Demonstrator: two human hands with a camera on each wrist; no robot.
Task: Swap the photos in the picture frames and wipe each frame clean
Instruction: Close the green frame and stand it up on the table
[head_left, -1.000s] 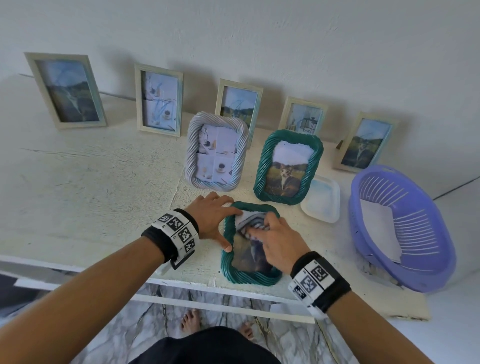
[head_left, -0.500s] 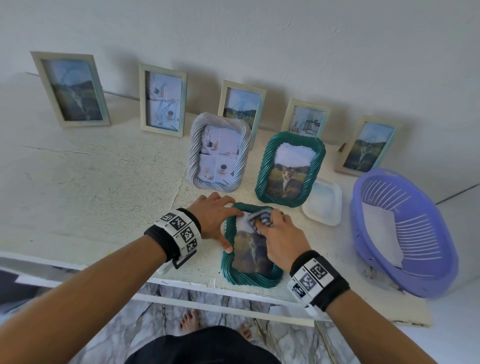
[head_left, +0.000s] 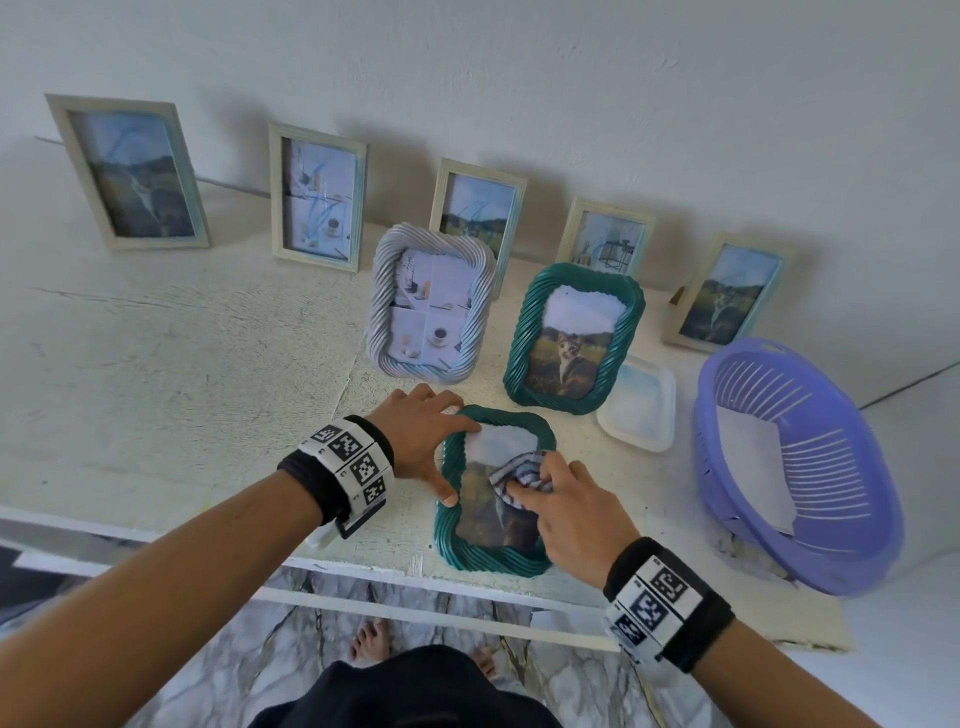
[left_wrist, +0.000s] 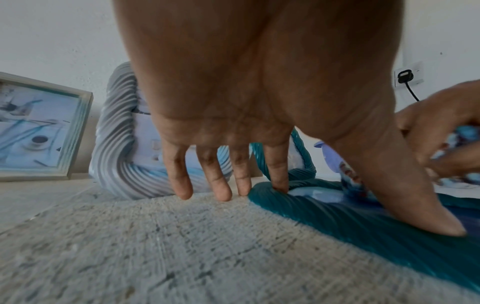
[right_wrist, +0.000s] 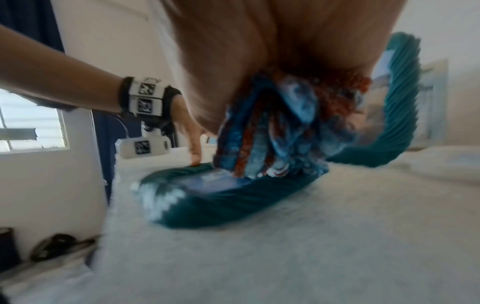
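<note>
A teal twisted-rope frame (head_left: 448, 525) lies flat near the table's front edge, also seen low in the left wrist view (left_wrist: 363, 224) and blurred in the right wrist view (right_wrist: 221, 203). My left hand (head_left: 421, 436) presses its upper left rim with straight fingers, thumb on the left side. My right hand (head_left: 561, 499) holds a bunched striped cloth (head_left: 514, 475) (right_wrist: 272, 131) against the frame's glass, about mid-height. Behind stand a grey rope frame (head_left: 431, 304) and a second teal frame (head_left: 574, 338) with a cat photo.
Several pale wooden frames lean on the wall, one at far left (head_left: 127, 171). A white plastic tray (head_left: 639, 402) and a purple basket (head_left: 795, 457) with white paper sit at the right. The table's front edge (head_left: 363, 571) runs just below the flat frame.
My right hand with the cloth slid up the glass toward the frame's top, then came back down to mid-height. The left hand has stayed on the rim.
</note>
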